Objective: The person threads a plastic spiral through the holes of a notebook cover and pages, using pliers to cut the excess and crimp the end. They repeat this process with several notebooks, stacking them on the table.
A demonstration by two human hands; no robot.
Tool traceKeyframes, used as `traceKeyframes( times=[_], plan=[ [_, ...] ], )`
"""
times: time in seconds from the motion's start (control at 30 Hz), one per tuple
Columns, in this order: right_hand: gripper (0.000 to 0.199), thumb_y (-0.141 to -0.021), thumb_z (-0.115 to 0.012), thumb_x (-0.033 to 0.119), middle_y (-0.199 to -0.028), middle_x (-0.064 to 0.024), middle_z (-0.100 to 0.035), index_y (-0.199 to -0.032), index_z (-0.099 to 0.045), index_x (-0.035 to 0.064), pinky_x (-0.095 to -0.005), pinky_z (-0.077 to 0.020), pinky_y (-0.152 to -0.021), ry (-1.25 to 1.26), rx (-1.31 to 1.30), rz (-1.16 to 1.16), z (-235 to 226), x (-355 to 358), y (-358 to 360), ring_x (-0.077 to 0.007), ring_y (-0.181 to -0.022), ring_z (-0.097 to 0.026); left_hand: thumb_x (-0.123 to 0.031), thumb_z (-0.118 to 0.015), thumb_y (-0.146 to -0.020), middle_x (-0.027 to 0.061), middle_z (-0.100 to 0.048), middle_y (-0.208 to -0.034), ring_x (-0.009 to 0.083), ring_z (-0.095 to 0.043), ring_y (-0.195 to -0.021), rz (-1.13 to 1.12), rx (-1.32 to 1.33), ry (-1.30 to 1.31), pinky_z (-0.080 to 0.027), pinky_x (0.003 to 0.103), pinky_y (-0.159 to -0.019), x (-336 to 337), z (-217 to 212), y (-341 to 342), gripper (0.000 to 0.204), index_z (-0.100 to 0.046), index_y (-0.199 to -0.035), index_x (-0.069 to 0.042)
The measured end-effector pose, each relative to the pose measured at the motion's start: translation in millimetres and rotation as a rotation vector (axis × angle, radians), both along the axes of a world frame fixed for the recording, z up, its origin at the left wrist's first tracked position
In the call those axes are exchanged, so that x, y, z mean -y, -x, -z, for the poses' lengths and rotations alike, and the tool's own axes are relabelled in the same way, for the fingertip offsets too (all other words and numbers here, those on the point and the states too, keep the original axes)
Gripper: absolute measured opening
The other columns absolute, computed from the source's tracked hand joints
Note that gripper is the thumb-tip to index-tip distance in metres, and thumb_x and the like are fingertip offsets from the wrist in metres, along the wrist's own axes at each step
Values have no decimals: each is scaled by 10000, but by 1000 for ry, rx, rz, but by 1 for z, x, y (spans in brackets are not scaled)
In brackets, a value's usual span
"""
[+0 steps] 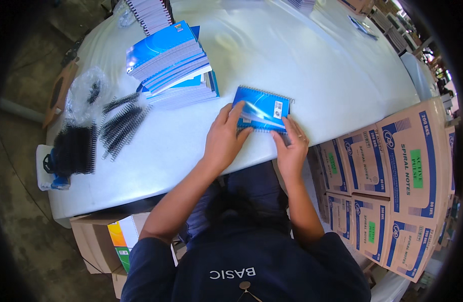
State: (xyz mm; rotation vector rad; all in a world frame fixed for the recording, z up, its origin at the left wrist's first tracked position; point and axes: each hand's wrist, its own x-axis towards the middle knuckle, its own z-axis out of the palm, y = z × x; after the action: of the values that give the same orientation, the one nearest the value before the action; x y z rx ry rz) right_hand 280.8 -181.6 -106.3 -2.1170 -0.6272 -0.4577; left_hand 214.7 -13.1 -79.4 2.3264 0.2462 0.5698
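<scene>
Currently both hands are on one blue notebook [261,109] that lies on the white worktop [312,65], near its front edge, a little to the 1 o'clock side of the picture centre. The left hand [224,141] lies flat on the cover with its fingers [235,115] spread and pressing, not closed around anything. The right hand [291,148] has its fingers [287,132] pinched at the lower edge of the notebook, where a dark spiral binding seems to sit; how far this coil is in, I cannot tell. My judgement is that the work is at a middle stage: at 11 o'clock stands a stack of blue notebooks [171,63], and whether these are bound already is not clear. At 9 o'clock lie many loose black spiral coils [122,123], and beside them a darker heap of coils [74,149] and a clear plastic bag [84,93], so much binding material is left. At 3 o'clock, below the worktop edge, stand printed cardboard boxes [392,176], and one more carton [98,241] is at 7 o'clock. Nothing lies between the hands and the coils; only the reach to the left is long.
</scene>
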Motion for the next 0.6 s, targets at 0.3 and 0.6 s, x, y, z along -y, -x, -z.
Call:
traceKeyframes(
  times=[0.3, 0.6],
  plan=[
    [336, -696, -775, 109, -1099, -132, -613, -1001, -665, 22, -366, -451, -867, -68, -99, 25, -4, 10, -18, -297, -1017, -569, -155, -773, -700, 168, -542, -1070, 310, -555, -971, 68, -25, -91, -484, 355, -815, -7, 4, -15, 295, -608, -905, -21],
    [355, -672, -789, 85, -1025, -116, -564, -995, -650, 34, -347, -479, -767, -89, -107, 69, -2, 9, -15, -278, -886, -581, -75, -748, -705, 154, -567, -1098, 321, -574, -997, 114, 16, -6, -477, 353, -857, -12, 7, -20, 287, -619, -957, -28]
  ],
)
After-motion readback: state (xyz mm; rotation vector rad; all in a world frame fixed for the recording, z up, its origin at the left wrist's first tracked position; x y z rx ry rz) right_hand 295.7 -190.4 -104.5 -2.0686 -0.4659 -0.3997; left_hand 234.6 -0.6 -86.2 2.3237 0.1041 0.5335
